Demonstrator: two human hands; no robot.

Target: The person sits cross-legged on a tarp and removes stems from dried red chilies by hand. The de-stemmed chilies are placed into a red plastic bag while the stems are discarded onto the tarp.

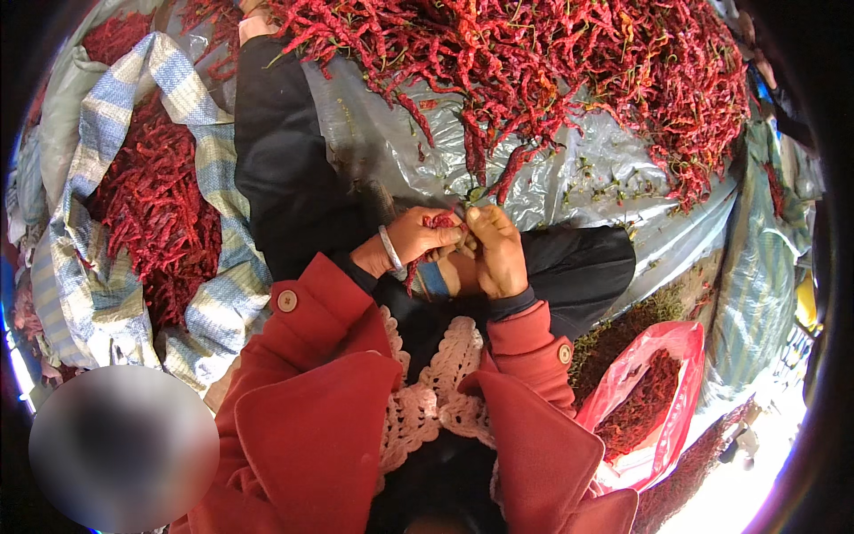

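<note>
My left hand [420, 237], with a bangle at the wrist, holds several dried red chili peppers [438, 219]; one hangs below the palm. Close against it, my right hand [496, 247] has its thumb and curled fingers closed near some green stems and a leaf [476, 194]. Whether the right fingers grip a stem or a pepper cannot be told. Just beyond the fingertips, a red chili pepper [512, 175] lies by the edge of a large heap of red chili peppers [534, 60], which rests on clear plastic sheeting [413, 163].
At left stands an open blue-and-white striped woven sack [217, 157] with red chilies inside. A red plastic bag [690, 374] of chilies is at lower right, beside scattered stems [604, 340]. A green striped sack [754, 267] stands at far right. Black-clad legs flank the sheeting. A blurred person is at lower left.
</note>
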